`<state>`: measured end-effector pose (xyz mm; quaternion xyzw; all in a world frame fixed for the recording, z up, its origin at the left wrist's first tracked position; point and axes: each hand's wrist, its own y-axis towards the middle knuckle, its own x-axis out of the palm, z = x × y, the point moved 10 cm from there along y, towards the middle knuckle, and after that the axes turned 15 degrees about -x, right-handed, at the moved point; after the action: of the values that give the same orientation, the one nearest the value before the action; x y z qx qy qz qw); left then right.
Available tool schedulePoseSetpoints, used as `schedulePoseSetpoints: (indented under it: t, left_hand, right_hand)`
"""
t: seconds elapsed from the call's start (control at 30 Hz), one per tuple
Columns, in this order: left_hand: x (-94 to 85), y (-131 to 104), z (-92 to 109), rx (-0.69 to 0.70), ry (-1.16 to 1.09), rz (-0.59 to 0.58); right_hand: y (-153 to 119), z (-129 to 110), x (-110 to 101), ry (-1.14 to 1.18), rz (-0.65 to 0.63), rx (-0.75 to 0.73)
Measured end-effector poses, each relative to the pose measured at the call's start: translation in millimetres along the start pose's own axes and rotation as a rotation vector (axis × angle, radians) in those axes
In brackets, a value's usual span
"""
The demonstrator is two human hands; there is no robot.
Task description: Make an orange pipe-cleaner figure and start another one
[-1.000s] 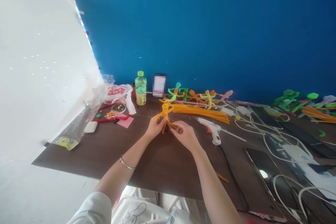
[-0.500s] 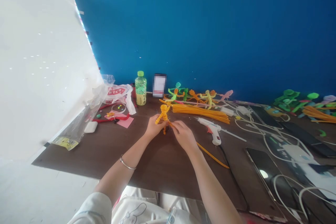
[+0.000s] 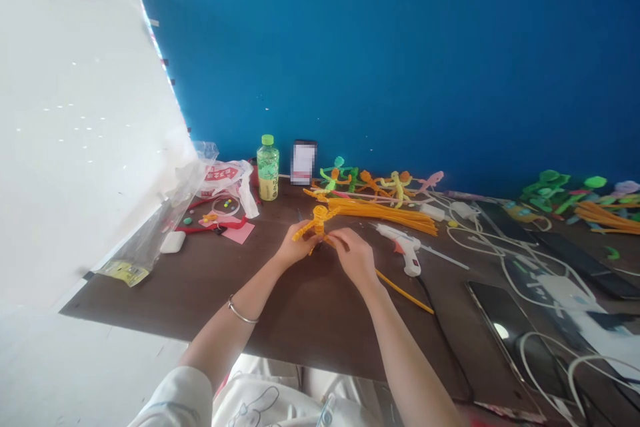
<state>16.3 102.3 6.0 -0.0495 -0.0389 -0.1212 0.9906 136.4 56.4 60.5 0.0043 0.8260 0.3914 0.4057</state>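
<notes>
My left hand [image 3: 295, 244] grips an orange pipe-cleaner figure [image 3: 319, 219] over the middle of the table. The figure has a round coiled head and arms spread to both sides; its lower part is partly hidden by my fingers. With fingers closed, my right hand [image 3: 353, 252] pinches an orange pipe cleaner [image 3: 404, 291] right beside the figure. The strand's loose end comes out past my right wrist and lies on the table. Behind both hands is a bundle of orange pipe cleaners [image 3: 383, 212].
A white glue gun [image 3: 407, 247] lies right of my hands. Finished pipe-cleaner figures [image 3: 397, 185] line the wall, near a green-capped bottle [image 3: 269, 170] and a propped phone [image 3: 304, 163]. Leftward are plastic bags [image 3: 227, 177] and a white case [image 3: 173, 242]. Cables and a tablet [image 3: 515, 333] fill the right.
The figure has turned and tilted in my left hand, its head now lower and slightly to the right. My right hand has shifted a little, and the loose strand moved with it.
</notes>
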Motion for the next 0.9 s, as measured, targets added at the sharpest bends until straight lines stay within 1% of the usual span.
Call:
schedulePoseSetpoints:
  t: [0.07,0.13,0.23,0.3,0.37,0.47,0.53,0.63,0.7,0.73,0.8,0.9]
  left_hand:
    - [5.6,0,-1,-0.026,-0.092,-0.094]
    - [9.8,-1,-4,-0.065,-0.176,-0.17]
    - [12.4,-1,-11,-0.145,-0.3,-0.206]
    - [12.5,-2,-14,-0.183,-0.387,-0.191]
    - [12.1,-2,-15,-0.201,-0.458,-0.17]
    - [5.9,-3,-12,-0.167,-0.498,-0.099]
    - [-1.9,-4,-7,-0.093,-0.438,-0.022]
    - [-9.9,-6,1,0.011,-0.25,0.083]
    - [-14.4,-7,3,0.038,-0.133,0.158]
    - [-16.9,-8,4,0.045,-0.088,0.197]
    - [-22.3,-9,6,0.054,-0.027,0.271]
    - [-26.8,-11,9,0.052,0.01,0.329]
  right_hand:
    - [-1,12,-2,0.164,0.049,0.133]
    - [-4,24,0,0.325,0.071,0.268]
    - [-13,37,15,0.6,0.067,0.489]
    - [-20,39,29,0.818,0.078,0.613]
    - [-26,36,41,0.975,0.108,0.694]
    - [-33,30,55,1.051,0.125,0.774]
    - [-35,25,62,1.059,0.109,0.805]
    - [-37,23,64,0.996,0.102,0.798]
    - [-35,23,59,0.884,0.084,0.74]
    - [-32,23,56,0.806,0.062,0.686]
    - [-24,19,47,0.61,0.012,0.531]
    - [-13,7,31,0.285,-0.015,0.28]
